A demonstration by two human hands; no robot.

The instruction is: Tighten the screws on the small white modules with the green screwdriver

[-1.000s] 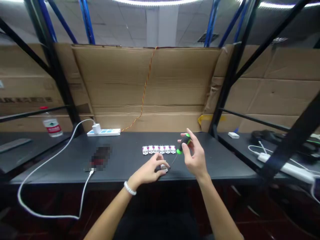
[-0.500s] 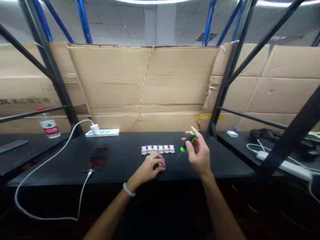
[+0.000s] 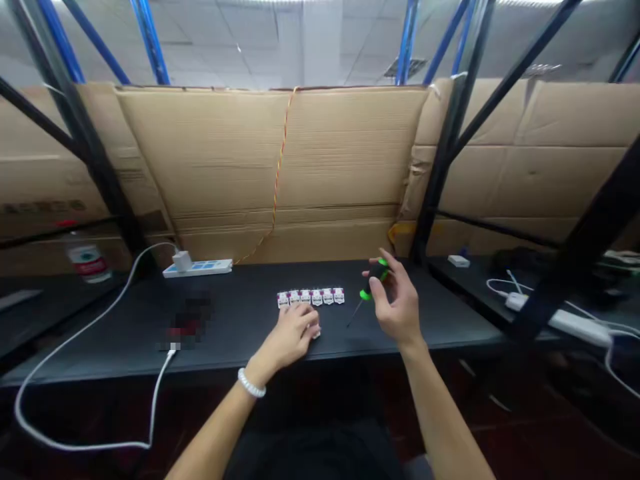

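Observation:
My left hand rests low on the black table, its fingers bent over a small white part. Only an edge of that part shows; the fingers hide the rest. Just beyond the fingertips, several small white-and-purple parts stand side by side in a row. Held in my right hand is a screwdriver with a black and bright green handle. Its thin shaft slants down to the left, the tip a little above or at the table right of my left hand; contact cannot be told.
A white power strip with a plugged-in charger lies at the back left. Its white cable loops to a blurred dark device. Cardboard walls the back. Metal posts flank the table. Another white strip sits right.
The whole view has shifted a little. My left hand has slid slightly left and covers more of the small part. My right hand keeps the screwdriver in much the same pose.

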